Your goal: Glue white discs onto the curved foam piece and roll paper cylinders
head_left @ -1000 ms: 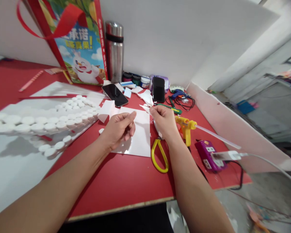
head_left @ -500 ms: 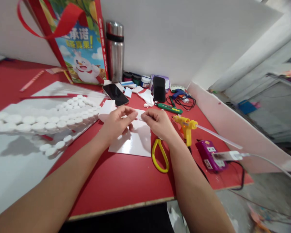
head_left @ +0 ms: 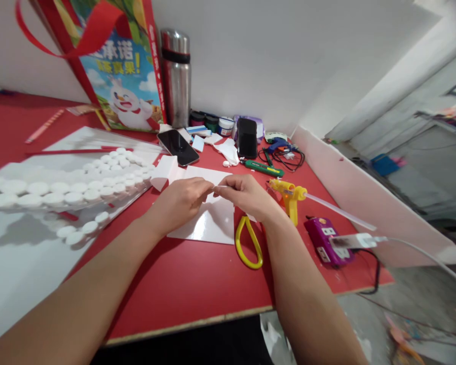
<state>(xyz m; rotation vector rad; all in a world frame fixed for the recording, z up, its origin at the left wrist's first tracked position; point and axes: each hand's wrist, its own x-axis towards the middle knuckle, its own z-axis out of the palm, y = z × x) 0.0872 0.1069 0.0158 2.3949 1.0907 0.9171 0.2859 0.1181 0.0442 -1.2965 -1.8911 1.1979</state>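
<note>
My left hand (head_left: 186,197) and my right hand (head_left: 245,192) meet over a glossy white sheet (head_left: 213,228) on the red table. Both hands are closed, fingertips nearly touching. Between them is a small thin white piece (head_left: 220,186), pinched by my right fingers; whatever my left fingers hold is hidden. A folded white paper (head_left: 165,171) lies beyond my left hand. Yellow-handled scissors (head_left: 249,243) rest just below my right wrist, their blades covered by the hand. To the right stands a yellow glue gun (head_left: 291,195) with a clear stick in its back.
White discs joined in rows (head_left: 76,192) stretch across the left. Behind are a steel flask (head_left: 176,78), a printed bag (head_left: 123,76), two phones (head_left: 178,147), paint jars (head_left: 226,125) and a green cutter (head_left: 264,168). A purple power strip (head_left: 327,242) with cables sits at right.
My left hand has turned over so its back shows more, and its fingers have closed in. My right fingers have tipped over the small white piece. The whole view has shifted slightly.
</note>
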